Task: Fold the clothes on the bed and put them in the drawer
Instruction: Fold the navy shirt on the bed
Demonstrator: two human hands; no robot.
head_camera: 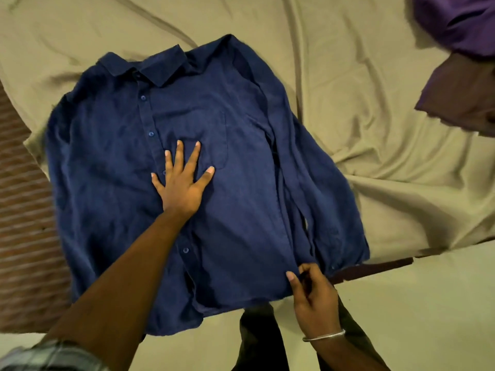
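head view: the navy button-up shirt (214,167) is spread front-up on the olive bedsheet (361,76), pinned flat at the placket by the left hand (182,183) with fingers splayed, while its hem is pinched by the right hand (310,290). if the hem is tugged too hard, the smoothed front could be bunched or dragged off the bed edge. purple clothes (460,57) are heaped well apart at the far right; no drawer is seen.

A home bedroom: rumpled olive bedsheet (348,76), clothes spread on it.
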